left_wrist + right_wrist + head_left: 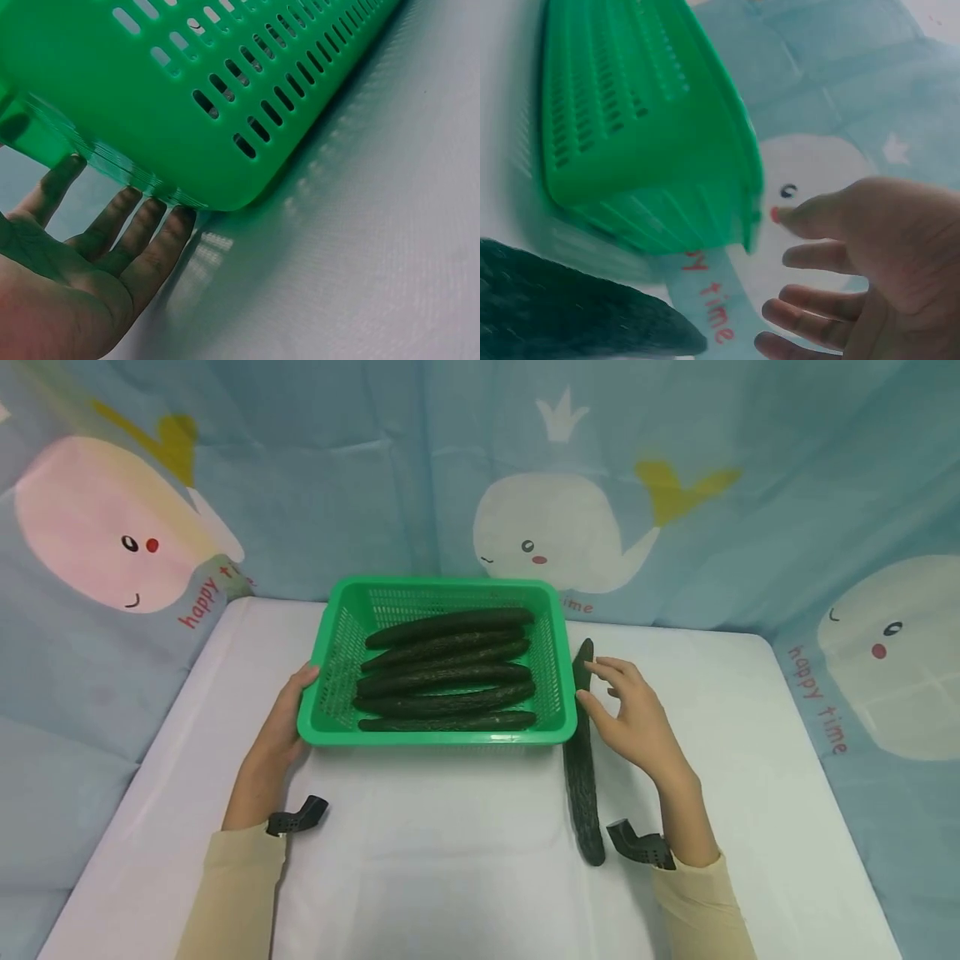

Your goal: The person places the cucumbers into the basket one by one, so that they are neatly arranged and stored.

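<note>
A green plastic basket (435, 738) with slotted walls stands on the white-covered table. Inside it several dark green cucumbers (450, 677) lie side by side, lengthwise. My left hand (281, 718) is at the basket's left end; in the left wrist view its extended fingertips (176, 219) touch the green wall. Just outside the right end, a single long cucumber (583, 777) lies on the cloth, pointing toward me. Over its far part my right hand (633, 718) hovers beside the rim, fingers spread and holding nothing; the right wrist view shows the hand apart from the basket.
White cloth (435, 852) covers the table in front of the basket. Behind and at both sides hangs a blue curtain (322, 510) printed with whales. A black wrist mount (300, 817) sits on each forearm, the right one close to the lone cucumber's near end.
</note>
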Tool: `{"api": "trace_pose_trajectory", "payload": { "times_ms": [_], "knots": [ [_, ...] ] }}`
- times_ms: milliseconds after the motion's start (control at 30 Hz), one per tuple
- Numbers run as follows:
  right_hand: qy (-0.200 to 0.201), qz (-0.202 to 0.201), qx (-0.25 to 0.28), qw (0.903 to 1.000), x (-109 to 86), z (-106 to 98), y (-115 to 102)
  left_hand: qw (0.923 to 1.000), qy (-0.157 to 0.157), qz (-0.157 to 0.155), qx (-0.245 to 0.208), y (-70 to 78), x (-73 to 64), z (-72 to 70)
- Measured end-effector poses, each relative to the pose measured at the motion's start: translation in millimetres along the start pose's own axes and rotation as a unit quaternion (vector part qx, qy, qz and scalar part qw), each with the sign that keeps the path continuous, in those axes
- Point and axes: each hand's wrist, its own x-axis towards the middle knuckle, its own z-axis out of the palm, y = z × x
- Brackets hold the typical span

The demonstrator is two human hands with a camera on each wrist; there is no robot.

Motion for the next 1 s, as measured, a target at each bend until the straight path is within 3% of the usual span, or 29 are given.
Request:
{"api": "trace_pose_trajectory", "payload": {
  "times_ms": [300, 533, 833, 1000],
  "knots": [
    [0.004, 0.041, -0.067, 0.9969, -0.8, -10.8, 19.0, 0.9999, 0.011, -0.002, 0.01, -1.2, 2.0, 2.1],
    [-0.033, 0.078, -0.068, 0.9941, -3.9, -7.3, 28.7, 0.9999, -0.002, -0.003, 0.014, -1.8, -0.8, 1.7],
    [-0.075, 0.1, -0.079, 0.989, -1.2, -7.7, 31.5, 0.9999, 0.001, 0.008, 0.011, -1.3, -1.8, 1.5],
    [-0.079, 0.104, -0.091, 0.9873, -0.2, -6.2, 35.3, 0.9998, -0.006, 0.018, 0.01, -0.2, 0.1, 0.8]
  ]
}}
